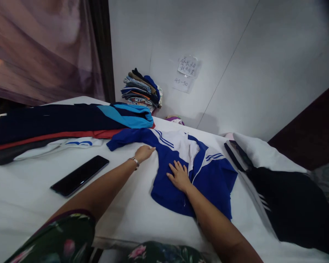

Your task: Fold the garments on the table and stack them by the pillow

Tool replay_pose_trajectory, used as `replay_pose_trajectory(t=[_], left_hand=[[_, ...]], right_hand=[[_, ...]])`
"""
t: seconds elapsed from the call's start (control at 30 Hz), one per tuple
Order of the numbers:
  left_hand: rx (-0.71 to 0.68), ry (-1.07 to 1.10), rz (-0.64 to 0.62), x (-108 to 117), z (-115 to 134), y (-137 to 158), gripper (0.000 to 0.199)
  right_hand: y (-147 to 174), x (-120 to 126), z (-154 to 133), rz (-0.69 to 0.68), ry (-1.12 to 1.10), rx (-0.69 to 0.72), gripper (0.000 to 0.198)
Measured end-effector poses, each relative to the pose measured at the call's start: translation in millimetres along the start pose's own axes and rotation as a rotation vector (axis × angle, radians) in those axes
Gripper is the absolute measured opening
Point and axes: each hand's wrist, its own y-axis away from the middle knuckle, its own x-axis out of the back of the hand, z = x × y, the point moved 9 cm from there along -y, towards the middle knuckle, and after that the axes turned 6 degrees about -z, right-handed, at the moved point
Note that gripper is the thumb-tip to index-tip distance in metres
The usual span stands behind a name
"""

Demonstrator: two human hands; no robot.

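Note:
A blue and white jacket (167, 182) with blue stripes lies spread on the white-covered surface in front of me. Its left-hand sleeve stretches out sideways, and a white lining shows at the open front. My left hand (144, 153), with a metal band at the wrist, pinches the jacket's edge just below that sleeve. Flat on the jacket's front, beside the zip opening, rests my right hand (180, 177) with its fingers spread. The jacket's other sleeve is folded in or partly hidden on the right.
A black phone (80, 175) lies left of my left arm. Behind it are layered garments, dark blue (57, 118) on top. A folded clothes stack (141, 89) stands by the wall. Black clothing (293, 204) lies at the right. Handwritten papers (185, 73) hang on the wall.

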Motion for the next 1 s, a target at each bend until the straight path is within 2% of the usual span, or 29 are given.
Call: replay_pose_trajectory(t=[0.1,0.2,0.3,0.4,0.47,0.6,0.77,0.87,1.0], left_hand=[[-0.002,0.056,-0.129,-31,20,-4,0.051],[-0.009,0.051,-0.172,-44,36,-9,0.037],[-0.016,0.040,-0.123,-36,39,-15,0.023],[-0.007,0.037,-0.019,-15,28,-19,0.024],[0.006,0.035,0.015,-6,17,-20,0.025],[0.027,0.061,0.010,-6,2,-13,0.025],[-0.014,0.129,0.004,-9,-1,20,0.035],[-0.106,0.169,-0.088,-22,-2,54,0.032],[-0.256,0.359,-0.250,-43,-2,107,0.043]], right_hand=[[15,12,-6,-0.002,-0.141,0.002,0.053],[47,19,-29,0.006,-0.216,0.122,0.051],[83,6,-53,-0.073,-0.190,0.239,0.057],[104,-10,-60,-0.093,-0.103,0.276,0.062],[108,-16,-59,-0.044,-0.049,0.284,0.059],[104,-14,-53,0.095,-0.007,0.303,0.051],[98,-7,-49,0.111,-0.014,0.285,0.044],[92,-5,-45,0.115,0.010,0.242,0.038],[83,-3,-39,0.118,0.013,0.214,0.029]])
